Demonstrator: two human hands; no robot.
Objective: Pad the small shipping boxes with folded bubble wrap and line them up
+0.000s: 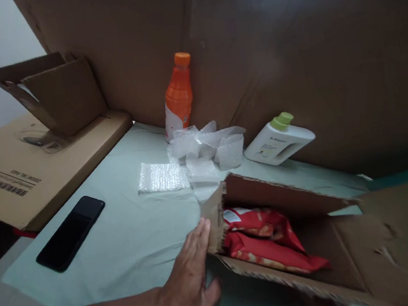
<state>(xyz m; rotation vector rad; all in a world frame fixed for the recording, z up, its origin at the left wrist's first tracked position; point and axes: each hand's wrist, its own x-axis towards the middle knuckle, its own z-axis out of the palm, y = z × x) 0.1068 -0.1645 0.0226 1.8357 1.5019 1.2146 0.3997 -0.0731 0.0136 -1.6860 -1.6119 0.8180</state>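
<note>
The open box is brown corrugated cardboard, a long rectangular tray with rough, fluted cut edges. It contains two glossy, crinkled red packets, pillow-shaped and lying side by side at its left end. The box sits at the lower right, over the pale green cloth that covers the surface. Its long axis runs from the left end wall down toward the right; a wide flap spreads out at the right end.

The left hand lies against the left end wall—fingers extended and together, thumb apart, grasping nothing. The right hand cannot be made out clearly; its state cannot be told.

Beyond the box, crumpled, translucent bubble wrap covers the base of a smooth orange bottle. A white plastic jug with a green cap is to the right of the wrap. A flat black phone lies at left, near a carton bearing a smaller box. A tall cardboard panel closes off the rear.
</note>
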